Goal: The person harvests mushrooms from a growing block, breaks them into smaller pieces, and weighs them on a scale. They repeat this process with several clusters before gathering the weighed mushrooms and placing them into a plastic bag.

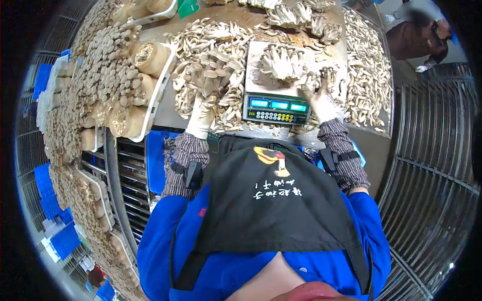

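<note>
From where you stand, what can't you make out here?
- Scale readings, head view: digits too small and glaring.
- Left hand's fingertips, head view: partly hidden among mushrooms.
- Other person's head, head view: blurred.
- Green item, head view: cut off by the top edge.

A metal rack (437,174) stands at right, near another person (414,40)
</note>
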Demonstrator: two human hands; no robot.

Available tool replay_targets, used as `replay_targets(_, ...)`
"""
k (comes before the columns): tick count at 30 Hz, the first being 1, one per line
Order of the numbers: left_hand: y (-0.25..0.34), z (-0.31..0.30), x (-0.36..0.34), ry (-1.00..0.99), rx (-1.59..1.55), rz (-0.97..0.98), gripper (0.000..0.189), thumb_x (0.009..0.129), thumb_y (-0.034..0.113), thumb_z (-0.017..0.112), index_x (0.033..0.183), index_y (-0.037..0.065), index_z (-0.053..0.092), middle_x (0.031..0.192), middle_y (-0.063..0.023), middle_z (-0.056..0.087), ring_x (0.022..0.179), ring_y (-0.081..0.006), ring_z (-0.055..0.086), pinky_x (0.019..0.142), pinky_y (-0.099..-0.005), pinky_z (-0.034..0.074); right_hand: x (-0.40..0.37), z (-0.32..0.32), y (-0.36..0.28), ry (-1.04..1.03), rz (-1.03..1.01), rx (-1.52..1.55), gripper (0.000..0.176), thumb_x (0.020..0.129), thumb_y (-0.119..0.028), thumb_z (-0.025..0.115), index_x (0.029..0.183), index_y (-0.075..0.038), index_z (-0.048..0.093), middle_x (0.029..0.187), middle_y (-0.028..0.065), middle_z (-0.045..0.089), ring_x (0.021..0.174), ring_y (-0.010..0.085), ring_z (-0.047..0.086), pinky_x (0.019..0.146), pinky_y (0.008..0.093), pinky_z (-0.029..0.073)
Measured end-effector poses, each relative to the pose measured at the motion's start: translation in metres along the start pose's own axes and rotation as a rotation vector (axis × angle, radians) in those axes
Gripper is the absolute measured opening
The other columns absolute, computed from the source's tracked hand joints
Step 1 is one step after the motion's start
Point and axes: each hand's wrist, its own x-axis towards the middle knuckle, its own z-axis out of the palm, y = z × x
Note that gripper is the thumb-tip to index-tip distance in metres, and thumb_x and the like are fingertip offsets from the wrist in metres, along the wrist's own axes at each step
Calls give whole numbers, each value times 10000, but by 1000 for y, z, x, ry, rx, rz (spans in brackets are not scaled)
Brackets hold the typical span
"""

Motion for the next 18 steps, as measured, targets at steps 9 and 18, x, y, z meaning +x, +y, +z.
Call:
replay_targets(9, -1, -17, -20, -11, 47, -24, 572, 849, 77, 711, 1366, 112, 469, 1181, -17, 595, 985, -137, 583, 829, -317, 523, 10, -18, -25, -24, 14, -20, 738, 894, -483, 573, 1393, 30, 394, 1077, 322, 642, 1011, 437, 640, 879, 478, 507)
replay_targets(18, -7, -39, -8, -28, 26, -87, 826, 846, 131, 718, 1522, 128, 244, 1555, -98, 308, 1372, -309, 392, 1126, -474, 367, -5, 2, 11, 342, 128, 431, 500, 882, -315, 640, 1204, 58, 556, 1058, 281, 637, 1001, 393, 631, 891, 412, 500)
